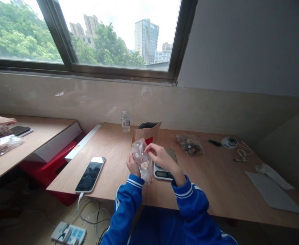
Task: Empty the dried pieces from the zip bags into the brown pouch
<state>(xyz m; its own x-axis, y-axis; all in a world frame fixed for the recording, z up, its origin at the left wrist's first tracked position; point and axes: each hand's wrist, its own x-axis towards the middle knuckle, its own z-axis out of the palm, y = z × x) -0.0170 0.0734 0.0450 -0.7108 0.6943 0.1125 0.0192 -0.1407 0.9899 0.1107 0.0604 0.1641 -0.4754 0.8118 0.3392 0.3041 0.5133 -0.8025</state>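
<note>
Bag of clear plastic is leaning upright above the table, just beside the scale. My left hand is gripping its side; my right fingers are curling at its red-lined mouth, pinching or merely touching, I cannot tell. I'm expecting light, soft, slippery film, so I'm favouring that firmer rim for holding.

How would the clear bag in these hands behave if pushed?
The clear bag is probably floppy: its film creases beside the left hand. Its glossy shine suggests it may be slippery. It may sag where a pale piece shows.
</note>
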